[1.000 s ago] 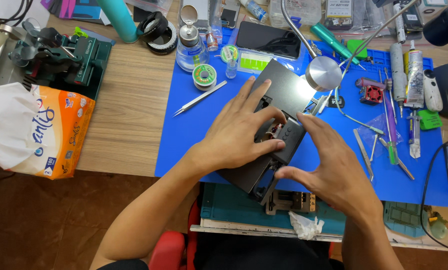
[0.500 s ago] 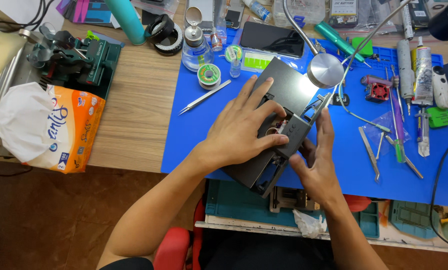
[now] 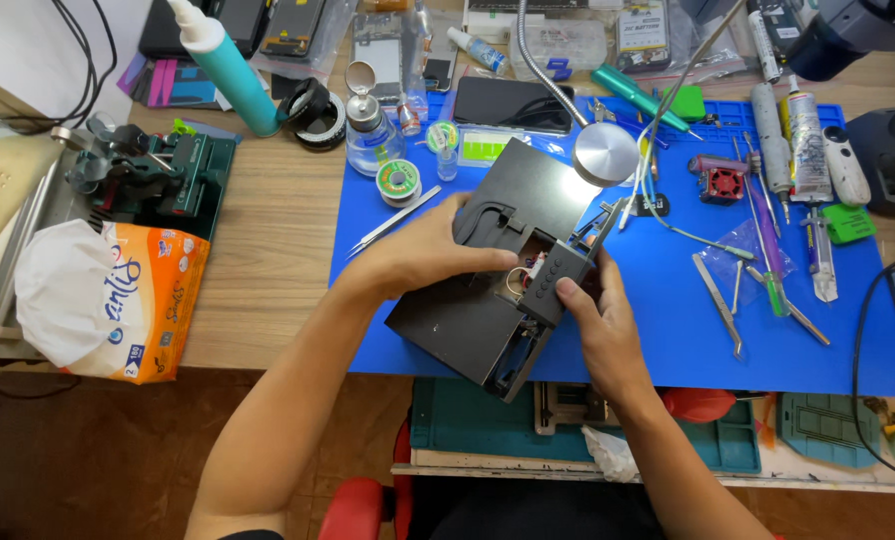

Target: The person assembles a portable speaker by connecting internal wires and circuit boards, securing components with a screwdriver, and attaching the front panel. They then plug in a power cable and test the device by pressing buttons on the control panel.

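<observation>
Dark grey metal, an opened device case [image 3: 468, 320], is lying on the blue work mat [image 3: 648, 330], near its front edge. The case's right side is gripped by the right hand [image 3: 603, 330], thumb on a strip of small buttons. Its top is pressed by the left hand [image 3: 428, 255], fingers spread flat. Beyond the case, tweezers [image 3: 393, 222] and a solder reel [image 3: 400, 182] are seen.
</observation>
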